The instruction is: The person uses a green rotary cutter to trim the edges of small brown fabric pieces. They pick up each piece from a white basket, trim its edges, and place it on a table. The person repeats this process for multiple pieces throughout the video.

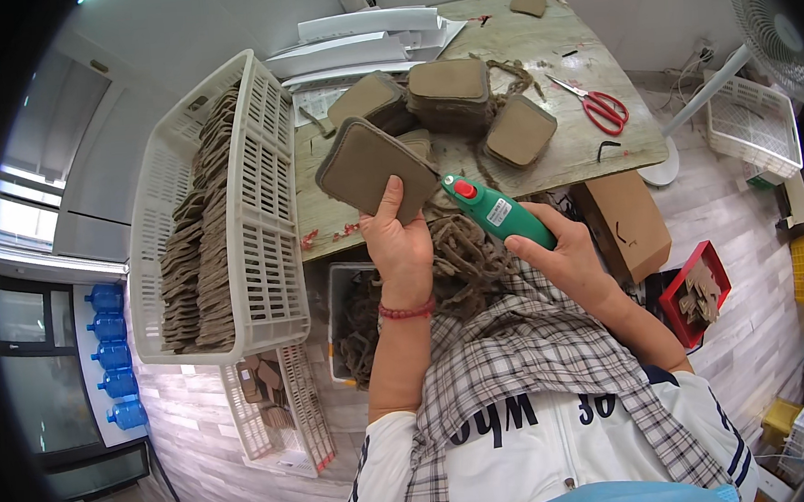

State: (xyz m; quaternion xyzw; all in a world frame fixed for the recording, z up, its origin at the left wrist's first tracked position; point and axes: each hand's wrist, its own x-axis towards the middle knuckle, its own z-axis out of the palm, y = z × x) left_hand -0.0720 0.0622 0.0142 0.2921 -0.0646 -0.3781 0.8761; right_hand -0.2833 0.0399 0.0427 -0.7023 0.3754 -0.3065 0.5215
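My left hand grips a square brown pad with rounded corners and a dark stitched-looking edge, thumb on its face. Wrapped in my right hand is a green handheld power tool with a red button. Its narrow tip points at the pad's right edge; whether it touches cannot be made out. Behind the pad, stacks of similar pads stand on the worn table. Below my hands, a heap of brown fuzzy trimmings lies over my lap and a white bin.
At left stands a tall white crate packed with pads, a smaller crate below it. Red-handled scissors lie on the table's right. A cardboard box, a red tray and a fan are at right.
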